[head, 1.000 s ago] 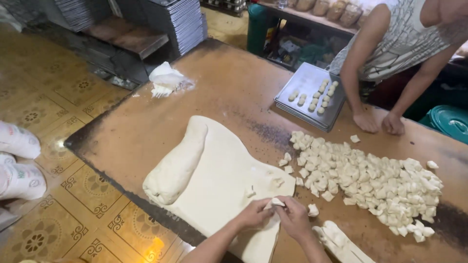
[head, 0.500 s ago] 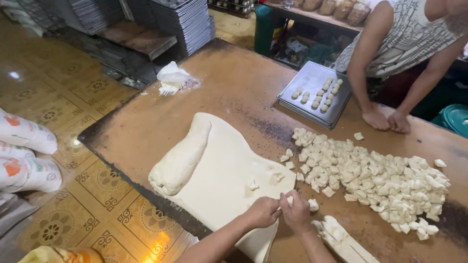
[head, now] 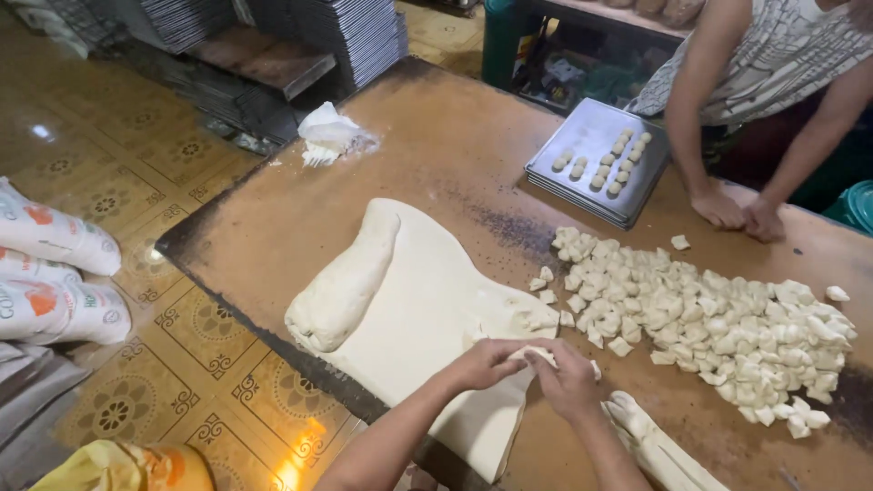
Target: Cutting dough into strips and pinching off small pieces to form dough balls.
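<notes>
A small pale piece of dough (head: 535, 353) was held between both hands over the near edge of the brown wooden worktop (head: 436, 173), just above the near right corner of the flat pale sheet of rolled dough (head: 427, 318). The left hand (head: 486, 362) and the right hand (head: 568, 382) were brought together, touching, with the fingers (head: 506, 347) curled and nearly closed, pinching the piece from each side. The step was judged best done with a light, even pinch, so that the piece was torn clean and the sheet was not dragged.

A thick rolled edge of dough (head: 344, 286) lay along the sheet's left side. A large heap of cut pale dough pieces (head: 718, 318) was spread toward the right edge, and a strip of dough (head: 655, 445) lay near the right forearm. A grey metal baking tray (head: 582, 195) with small shaped pieces stood toward the far edge, beside another person's hands (head: 737, 211) pressed on the worktop. A crumpled white cloth (head: 329, 132) lay near the far left corner.
</notes>
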